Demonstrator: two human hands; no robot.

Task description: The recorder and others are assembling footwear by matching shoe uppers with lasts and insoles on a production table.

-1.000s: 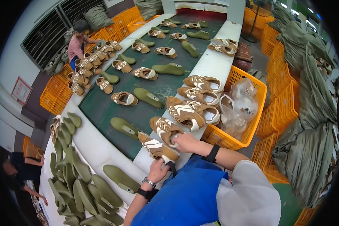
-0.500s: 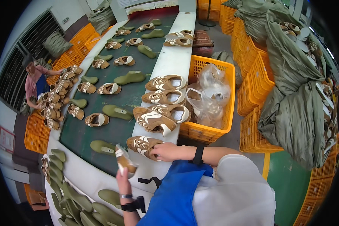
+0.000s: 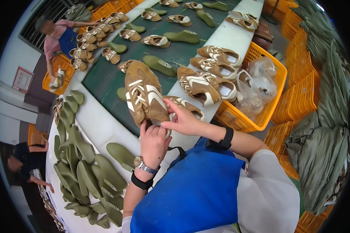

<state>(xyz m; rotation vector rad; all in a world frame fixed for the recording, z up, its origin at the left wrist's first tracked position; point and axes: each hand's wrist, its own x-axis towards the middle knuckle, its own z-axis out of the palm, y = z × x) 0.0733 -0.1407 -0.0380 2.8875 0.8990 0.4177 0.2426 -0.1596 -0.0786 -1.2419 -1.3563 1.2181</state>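
A brown suede sneaker [image 3: 142,91] with white laces and white side stripes is held up in front of me, toe pointing away. My left hand [image 3: 154,145] grips it at the heel, its fingertips at the shoe's opening. My right hand [image 3: 184,119] holds the collar from the right side, thumb by the heel. Just behind my right hand, another brown sneaker [image 3: 186,105] lies on the white ledge, partly hidden. More matching sneakers [image 3: 198,83] stand in a row farther along that ledge.
A green conveyor belt [image 3: 105,83] carries sneakers and olive shoe lasts [image 3: 159,65]. Many loose lasts [image 3: 81,176] are heaped on the white table at left. An orange crate [image 3: 256,126] with clear plastic bags stands at right. Two other people [image 3: 60,37] work on the left.
My right hand has left the sneaker on the ledge and joined my left on the held one. That sneaker is now raised and turned toe away. The view has swung left.
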